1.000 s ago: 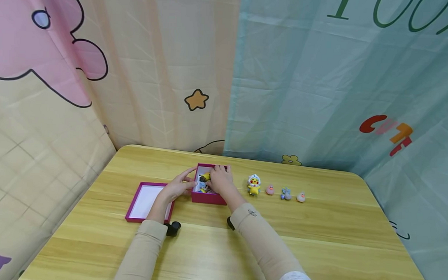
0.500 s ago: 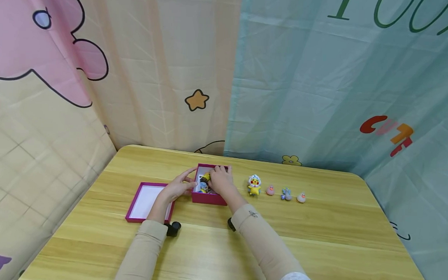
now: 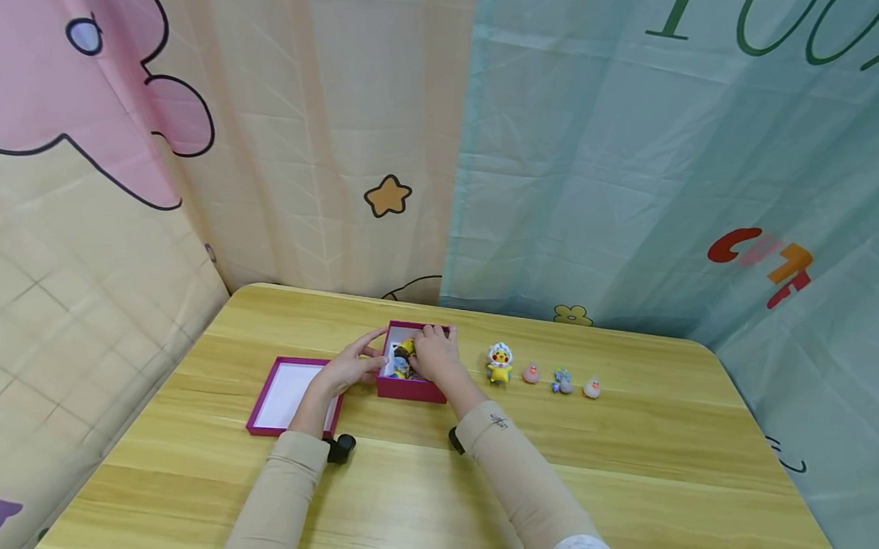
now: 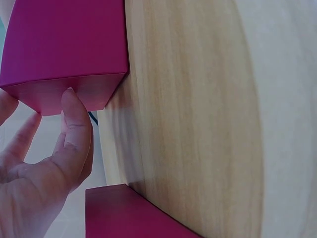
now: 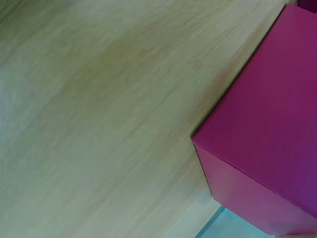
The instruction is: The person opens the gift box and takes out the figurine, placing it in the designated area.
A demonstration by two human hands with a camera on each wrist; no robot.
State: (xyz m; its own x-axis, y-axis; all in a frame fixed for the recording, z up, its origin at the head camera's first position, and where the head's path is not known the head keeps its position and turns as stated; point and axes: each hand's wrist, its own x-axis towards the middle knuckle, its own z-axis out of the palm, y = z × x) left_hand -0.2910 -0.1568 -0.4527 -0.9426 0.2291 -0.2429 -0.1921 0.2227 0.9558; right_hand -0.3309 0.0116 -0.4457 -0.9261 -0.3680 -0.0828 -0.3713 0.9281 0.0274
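Magenta smooth-sided box touches the left hand.

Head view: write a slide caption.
Left grip touching an open magenta box, right grip inside it, four small toys in a row alongside.

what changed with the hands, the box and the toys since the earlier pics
Nothing plainly moved, and no hold was visibly taken or released. The left hand stays at the left side of the magenta box; the right hand stays reaching into it. Whether the toys inside shifted is too subtle to tell. The lid and row of four figures stayed put.
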